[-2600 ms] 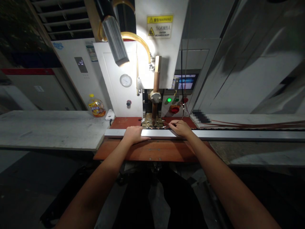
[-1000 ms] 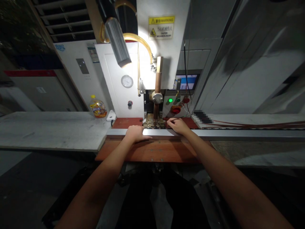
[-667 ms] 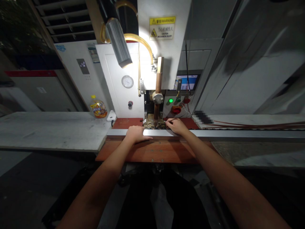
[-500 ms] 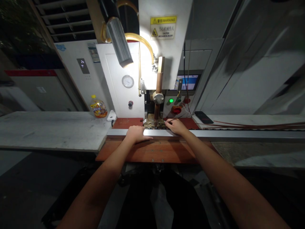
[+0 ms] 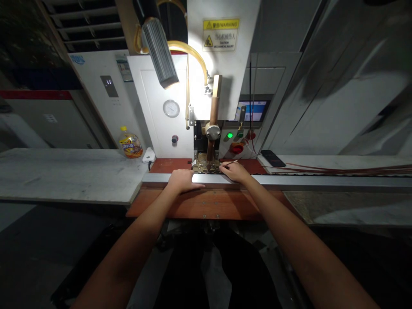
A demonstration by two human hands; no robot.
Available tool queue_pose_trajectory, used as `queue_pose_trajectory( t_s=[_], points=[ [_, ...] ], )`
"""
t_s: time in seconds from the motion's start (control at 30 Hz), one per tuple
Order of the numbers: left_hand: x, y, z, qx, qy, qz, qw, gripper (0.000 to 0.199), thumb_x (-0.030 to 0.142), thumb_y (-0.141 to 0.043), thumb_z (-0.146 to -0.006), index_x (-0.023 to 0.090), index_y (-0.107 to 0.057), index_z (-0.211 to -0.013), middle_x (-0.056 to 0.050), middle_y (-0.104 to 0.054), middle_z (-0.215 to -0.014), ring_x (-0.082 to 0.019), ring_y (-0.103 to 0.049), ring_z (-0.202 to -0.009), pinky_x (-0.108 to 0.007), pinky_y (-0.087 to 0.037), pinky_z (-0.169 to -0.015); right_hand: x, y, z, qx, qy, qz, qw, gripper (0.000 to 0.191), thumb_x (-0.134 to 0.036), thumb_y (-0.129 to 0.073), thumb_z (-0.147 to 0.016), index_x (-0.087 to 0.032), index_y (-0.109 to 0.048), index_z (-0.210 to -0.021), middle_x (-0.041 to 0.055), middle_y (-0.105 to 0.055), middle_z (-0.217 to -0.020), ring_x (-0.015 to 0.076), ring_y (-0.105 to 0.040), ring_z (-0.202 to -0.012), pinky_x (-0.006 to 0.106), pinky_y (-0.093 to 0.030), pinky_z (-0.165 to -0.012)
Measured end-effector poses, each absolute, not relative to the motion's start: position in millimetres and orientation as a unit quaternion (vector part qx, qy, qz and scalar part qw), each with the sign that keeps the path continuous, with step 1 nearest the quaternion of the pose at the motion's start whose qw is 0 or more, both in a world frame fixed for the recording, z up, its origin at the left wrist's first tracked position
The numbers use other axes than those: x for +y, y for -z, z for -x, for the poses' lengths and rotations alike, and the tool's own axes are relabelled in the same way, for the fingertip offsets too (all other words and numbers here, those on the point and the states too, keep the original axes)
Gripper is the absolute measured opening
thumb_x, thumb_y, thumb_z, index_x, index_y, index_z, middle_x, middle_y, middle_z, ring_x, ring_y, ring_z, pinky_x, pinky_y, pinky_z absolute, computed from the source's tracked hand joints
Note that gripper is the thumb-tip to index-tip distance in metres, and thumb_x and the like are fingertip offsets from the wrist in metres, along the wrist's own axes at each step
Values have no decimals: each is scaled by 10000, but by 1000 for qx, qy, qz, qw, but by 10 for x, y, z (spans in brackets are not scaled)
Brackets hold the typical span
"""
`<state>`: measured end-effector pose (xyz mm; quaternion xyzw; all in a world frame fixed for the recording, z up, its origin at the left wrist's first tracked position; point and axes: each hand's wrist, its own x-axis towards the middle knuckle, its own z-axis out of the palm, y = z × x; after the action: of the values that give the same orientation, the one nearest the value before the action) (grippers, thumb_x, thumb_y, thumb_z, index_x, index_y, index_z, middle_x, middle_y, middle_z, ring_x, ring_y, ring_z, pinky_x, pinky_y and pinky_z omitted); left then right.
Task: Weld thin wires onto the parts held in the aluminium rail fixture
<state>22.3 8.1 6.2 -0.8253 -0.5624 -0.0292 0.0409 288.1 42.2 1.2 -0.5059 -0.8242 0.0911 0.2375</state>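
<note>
In the head view, the silver bar runs left to right across mid-frame beneath my left hand, thumb outstretched; whether it grips, I cannot tell. My right hand, pinching a thin wire, is nearer the copper rod's tip, just right of it.

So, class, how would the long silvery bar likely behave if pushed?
The silvery bar is probably stiff, being straight and metallic-looking. Its flat faces suggest sliding rather than rolling. Its smooth sheen may make it slippery.
</note>
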Motion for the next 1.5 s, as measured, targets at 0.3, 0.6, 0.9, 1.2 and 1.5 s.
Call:
queue_pose_trajectory(
  t_s=[0.3, 0.6, 0.9, 1.2, 1.5],
  points=[
    [36, -100, -173, -522, 69, 850, 27, 786, 875, -544, -679, 254, -657, -1148, -103, -716, -1170, -319, -667, -1059, -378, -510, -883, 389, -17, -2876, -818, -74, 522, 232, 316, -349, -462, -937, -242, -756, -894, 45, -779, -1012, 201, -685, -928, 264, -455, -856],
    [32, -80, -111, -532, 42, 844, 57, 623, 749, -612, -744, 220, -664, -1068, -134, -707, -1117, -312, -646, -1053, -397, -497, -908, 373, -39, -2865, -816, -65, 531, 219, 319, -353, -465, -940, -249, -766, -925, 38, -780, -1037, 200, -688, -960, 260, -463, -877],
    [61, 9, -98, -541, 36, 838, 62, 721, 807, -555, -743, 223, -594, -1165, -133, -719, -1129, -324, -686, -1010, -397, -504, -861, 383, -14, -2868, -815, -55, 535, 215, 331, -371, -461, -945, -247, -768, -951, 47, -777, -1059, 210, -687, -1000, 266, -468, -886],
    [52, 3, -95, -533, 32, 843, 63, 710, 817, -511, -765, 216, -605, -1132, -140, -723, -1130, -335, -687, -1010, -408, -501, -854, 394, 7, -2872, -815, -50, 536, 214, 332, -368, -462, -948, -252, -772, -963, 47, -772, -1088, 217, -686, -1041, 272, -470, -918],
    [33, -27, -119, -546, 20, 836, 55, 714, 817, -515, -763, 219, -616, -1139, -146, -720, -1139, -328, -676, -1032, -404, -487, -877, 381, -19, -2860, -807, -51, 551, 205, 316, -374, -481, -941, -264, -776, -977, 37, -774, -1086, 217, -690, -1012, 273, -483, -885]
  ],
)
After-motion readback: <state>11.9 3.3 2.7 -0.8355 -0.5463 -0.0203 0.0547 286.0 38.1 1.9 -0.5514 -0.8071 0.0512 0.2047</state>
